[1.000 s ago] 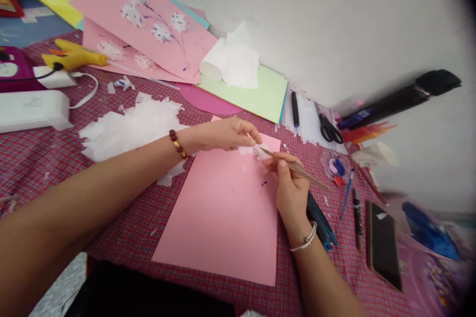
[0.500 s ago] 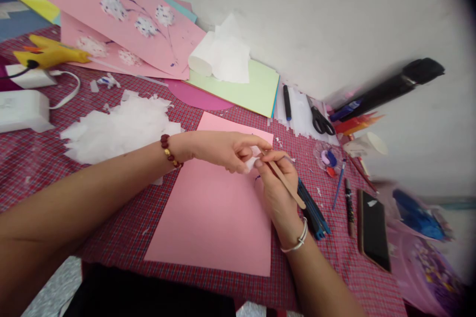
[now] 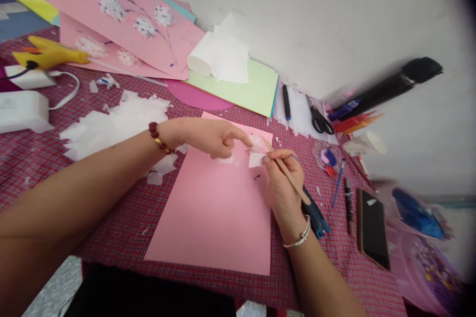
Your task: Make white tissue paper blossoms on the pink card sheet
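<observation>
My right hand (image 3: 285, 185) is closed around a wooden craft stick (image 3: 292, 178), whose tip slants up to the left. Between its thumb and finger is also a small white tissue square (image 3: 256, 159). My left hand (image 3: 210, 137) hovers over the pink paper sheet (image 3: 211, 218) with its index finger stretched out and the other fingers curled. That fingertip is at a white tissue patch (image 3: 256, 142) near the sheet's top edge. A pale patch shows below the left hand; whether it holds that is unclear. Torn white tissue pieces (image 3: 115, 126) lie in a heap left of the sheet.
Behind stand a tissue roll (image 3: 223, 54) and pink flower pictures (image 3: 148, 44). A yellow glue gun (image 3: 52, 53) lies far left. On the right are scissors (image 3: 320, 120), a paint palette (image 3: 327, 157), a paintbrush (image 3: 338, 185), a marker (image 3: 348, 208) and a phone (image 3: 374, 230).
My left hand has drawn back left, away from my right hand, its index finger now extended. My right hand has shifted slightly right with the craft stick, and the tissue square shows fully.
</observation>
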Demonstrator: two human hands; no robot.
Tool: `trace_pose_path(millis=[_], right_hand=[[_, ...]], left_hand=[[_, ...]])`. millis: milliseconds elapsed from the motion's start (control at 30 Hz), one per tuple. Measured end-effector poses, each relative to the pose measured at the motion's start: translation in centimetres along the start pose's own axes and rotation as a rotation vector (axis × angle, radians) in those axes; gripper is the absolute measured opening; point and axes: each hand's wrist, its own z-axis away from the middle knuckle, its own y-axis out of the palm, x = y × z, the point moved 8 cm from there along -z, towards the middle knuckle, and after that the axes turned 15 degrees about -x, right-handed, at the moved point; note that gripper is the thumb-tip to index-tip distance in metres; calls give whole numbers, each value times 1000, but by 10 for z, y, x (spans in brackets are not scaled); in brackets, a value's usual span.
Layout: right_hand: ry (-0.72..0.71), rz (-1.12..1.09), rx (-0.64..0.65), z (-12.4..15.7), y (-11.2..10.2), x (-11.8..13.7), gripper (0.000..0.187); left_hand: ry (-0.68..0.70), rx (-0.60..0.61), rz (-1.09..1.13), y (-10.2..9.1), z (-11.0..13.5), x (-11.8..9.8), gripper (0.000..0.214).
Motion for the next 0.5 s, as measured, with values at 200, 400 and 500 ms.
trace_pose_path(millis=[200,400,500], right_hand=[[-62,46,43,4,6,0,7],[-159,64,71,-1,0,13,9],[-194,93,92,-9,-7,13,22]], left_hand=[[11,-219,-47,3,-9,-6,35],[-33,-455,385,-8,-15,2,7],[-116,-601,452,-25,-15,30,4]])
